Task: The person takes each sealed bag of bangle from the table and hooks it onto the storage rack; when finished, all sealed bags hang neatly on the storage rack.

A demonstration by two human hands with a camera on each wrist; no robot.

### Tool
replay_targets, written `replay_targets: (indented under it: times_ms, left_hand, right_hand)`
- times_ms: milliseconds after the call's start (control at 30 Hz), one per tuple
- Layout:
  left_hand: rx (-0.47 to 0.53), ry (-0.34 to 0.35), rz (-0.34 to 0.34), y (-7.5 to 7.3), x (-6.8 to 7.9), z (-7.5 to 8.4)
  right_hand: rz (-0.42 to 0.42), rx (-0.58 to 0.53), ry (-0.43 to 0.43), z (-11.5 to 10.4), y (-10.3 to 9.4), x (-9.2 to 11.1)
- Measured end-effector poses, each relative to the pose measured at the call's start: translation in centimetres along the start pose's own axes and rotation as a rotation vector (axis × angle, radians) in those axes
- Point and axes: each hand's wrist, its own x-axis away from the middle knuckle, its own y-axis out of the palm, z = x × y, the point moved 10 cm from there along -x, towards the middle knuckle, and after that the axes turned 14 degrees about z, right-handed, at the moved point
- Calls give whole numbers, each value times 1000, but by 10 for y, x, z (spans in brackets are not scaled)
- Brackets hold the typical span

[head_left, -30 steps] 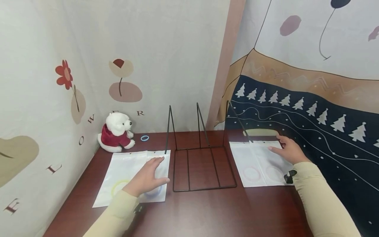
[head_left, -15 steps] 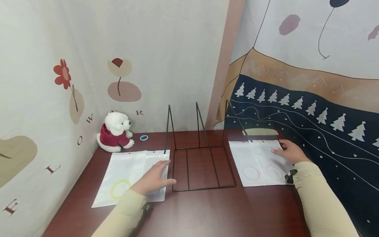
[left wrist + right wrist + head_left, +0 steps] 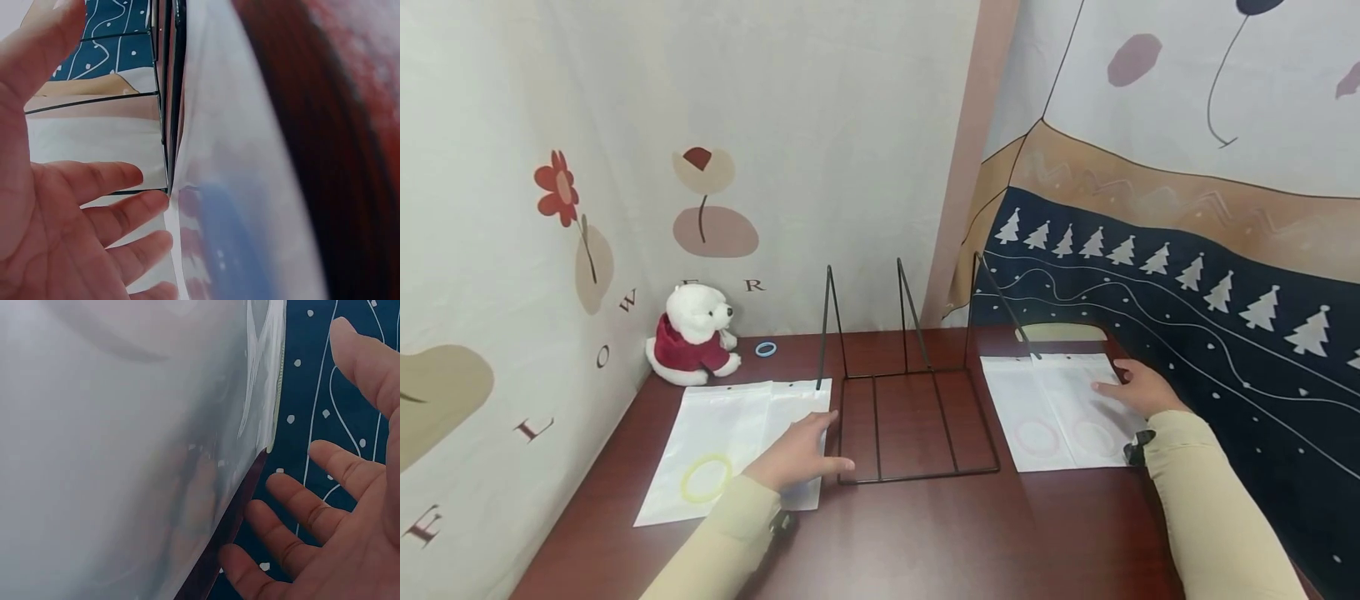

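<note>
My left hand [image 3: 797, 454] is held over the right part of a white translucent bag [image 3: 730, 417], fingers extended, thumb toward the black wire rack [image 3: 917, 477]. A yellow ring [image 3: 685, 479] shows through that bag. In the left wrist view a blurred blue shape [image 3: 231, 250] shows through the plastic beside my spread fingers. On the right, another white bag [image 3: 1045, 396] has faint pink rings [image 3: 1016, 439]. My right hand [image 3: 1142, 390] is at its right edge, fingers loosely spread; the right wrist view shows them beside the plastic, gripping nothing.
The rack has upright pointed dividers and stands mid-table between the bags. A white plush bear [image 3: 688, 342] in a red outfit sits back left, near a small blue ring [image 3: 766, 356]. A pale flat object [image 3: 1060, 332] lies behind the right bag. Fabric-covered walls [image 3: 820, 150] enclose the brown table [image 3: 962, 542].
My left hand has moved right and slightly toward me, up to the rack's left edge, uncovering the yellow ring. My right hand has drawn a little to the right.
</note>
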Motion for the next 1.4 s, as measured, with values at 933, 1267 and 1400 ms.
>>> replay_targets:
  times_ms: [933, 1267, 1400]
  left_hand:
    - [13, -34, -55, 15, -7, 4]
    - [13, -48, -59, 16, -6, -1]
    - [8, -32, -49, 15, -5, 0]
  right_hand:
    - [-22, 36, 3, 2, 4, -1]
    - [-3, 59, 57, 13, 4, 1]
    - [7, 93, 70, 18, 4, 2]
